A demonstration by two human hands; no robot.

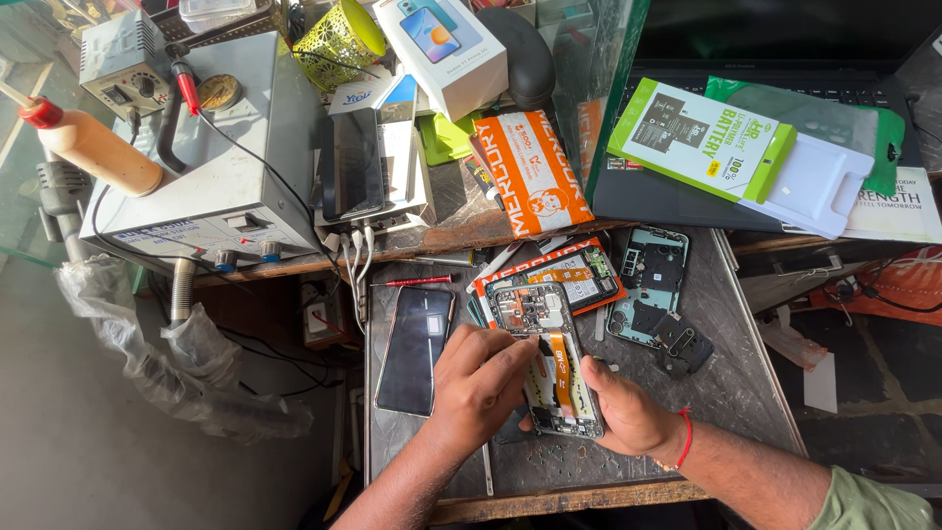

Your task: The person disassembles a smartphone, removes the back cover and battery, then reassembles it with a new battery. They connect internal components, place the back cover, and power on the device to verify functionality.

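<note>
On the near mat, a dark phone screen [416,348] lies detached at left. The left hand [478,381] pinches a thin tool over the opened phone [546,355], its back already off, internals exposed. The right hand [628,412] grips its lower edge. The removed rear frame [653,285] lies further right.

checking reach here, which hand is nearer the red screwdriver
Left. The left hand lies just below and right of the red screwdriver; the right hand is farther right, across the opened phone.

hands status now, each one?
Left hand: fingers curled, pressing on the opened phone.
Right hand: closed on the phone's lower edge.
</note>
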